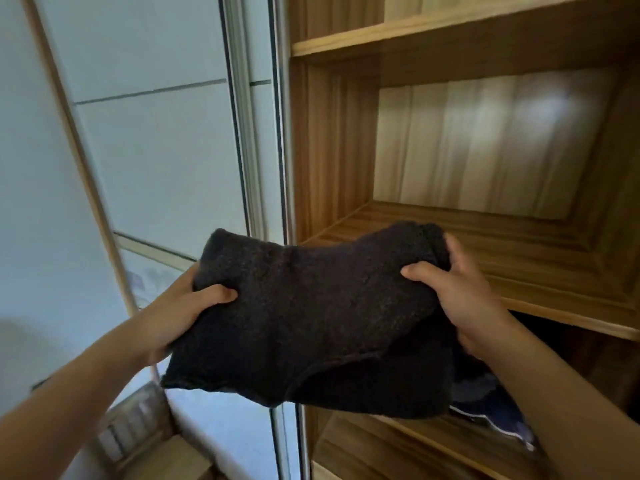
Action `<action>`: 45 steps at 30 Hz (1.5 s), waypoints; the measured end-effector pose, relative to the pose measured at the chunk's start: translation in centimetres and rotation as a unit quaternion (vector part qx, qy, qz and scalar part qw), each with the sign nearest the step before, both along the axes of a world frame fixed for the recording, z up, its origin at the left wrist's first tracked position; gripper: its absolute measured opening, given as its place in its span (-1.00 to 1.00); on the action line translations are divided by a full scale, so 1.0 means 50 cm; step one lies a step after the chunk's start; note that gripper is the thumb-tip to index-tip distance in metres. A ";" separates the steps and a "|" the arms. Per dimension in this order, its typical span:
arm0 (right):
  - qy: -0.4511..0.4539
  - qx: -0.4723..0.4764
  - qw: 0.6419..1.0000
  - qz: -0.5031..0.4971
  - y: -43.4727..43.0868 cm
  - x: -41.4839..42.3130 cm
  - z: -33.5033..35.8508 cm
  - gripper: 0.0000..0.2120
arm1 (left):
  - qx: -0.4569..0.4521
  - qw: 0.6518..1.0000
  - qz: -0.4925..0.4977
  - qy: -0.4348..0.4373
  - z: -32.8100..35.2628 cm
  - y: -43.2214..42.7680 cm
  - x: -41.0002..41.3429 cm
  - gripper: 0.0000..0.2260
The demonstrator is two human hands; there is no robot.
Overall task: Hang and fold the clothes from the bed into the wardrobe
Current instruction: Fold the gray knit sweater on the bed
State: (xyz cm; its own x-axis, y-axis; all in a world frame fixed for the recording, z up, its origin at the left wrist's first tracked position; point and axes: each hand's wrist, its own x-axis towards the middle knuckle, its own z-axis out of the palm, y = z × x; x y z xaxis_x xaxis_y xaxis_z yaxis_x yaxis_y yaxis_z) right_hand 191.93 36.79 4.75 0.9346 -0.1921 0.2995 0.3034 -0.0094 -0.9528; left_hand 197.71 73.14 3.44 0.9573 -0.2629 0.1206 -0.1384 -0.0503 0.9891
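Observation:
A folded dark knitted garment (311,320) is held up in front of an open wooden wardrobe (332,140). My left hand (180,313) grips its left edge, thumb on top. Gripping the right edge is my right hand (460,292), thumb pressed into the fabric and fingers behind. The garment's far edge reaches the front lip of the middle shelf (519,251), which holds nothing that I can see. Whether the garment touches the shelf is unclear.
A white sliding door (156,150) with a metal frame stands left of the opening. On the shelf below lies dark blue clothing (491,407). Another shelf (415,32) runs above. A cardboard box (162,459) sits at the lower left.

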 end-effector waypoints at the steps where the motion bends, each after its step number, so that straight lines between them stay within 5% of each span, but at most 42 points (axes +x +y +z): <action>1: 0.001 -0.008 1.000 -0.029 -0.031 -0.012 0.011 -0.54 | 0.005 1.000 -0.013 -0.007 0.010 -0.039 0.013 -0.57; 8: 0.023 -0.028 0.980 -0.198 -0.194 -0.045 0.113 -0.51 | 0.035 0.993 -0.114 -0.022 0.090 -0.287 0.123 -0.47; 12: 0.031 -0.058 0.962 -0.266 -0.269 0.014 0.171 -0.64 | 0.049 0.990 -0.131 -0.033 0.131 -0.407 0.220 -0.65; 15: 0.066 -0.105 0.941 -0.315 -0.333 0.077 0.206 -0.45 | 0.058 0.988 -0.138 -0.039 0.149 -0.491 0.310 -0.73; 20: 0.172 -0.177 0.892 -0.378 -0.443 0.164 0.218 -0.33 | 0.073 0.986 -0.136 -0.066 0.157 -0.625 0.423 -0.36; 22: 0.253 -0.275 0.842 -0.388 -0.469 0.184 0.193 -0.41 | 0.144 0.967 -0.165 -0.126 0.137 -0.668 0.450 -0.43; 26: 0.361 -0.565 0.600 -0.437 -0.452 0.202 0.135 -0.41 | 0.411 0.858 -0.183 -0.246 0.081 -0.724 0.482 -0.54; 27: 0.345 -0.603 0.578 -0.428 -0.436 0.208 0.127 -0.42 | 0.432 0.847 -0.194 -0.243 0.073 -0.735 0.487 -0.53; 30: 0.362 -0.626 0.623 -0.299 -0.392 0.233 0.099 -0.22 | 0.466 0.815 -0.203 -0.277 0.054 -0.767 0.504 -0.52; 32: 0.417 -0.624 0.618 -0.234 -0.388 0.249 0.077 -0.13 | 0.486 0.796 -0.193 -0.305 0.047 -0.786 0.518 -0.51; 45: 0.456 -0.576 0.618 -0.280 -0.548 0.403 0.042 -0.25 | 0.542 0.732 -0.174 -0.373 0.030 -0.990 0.677 -0.51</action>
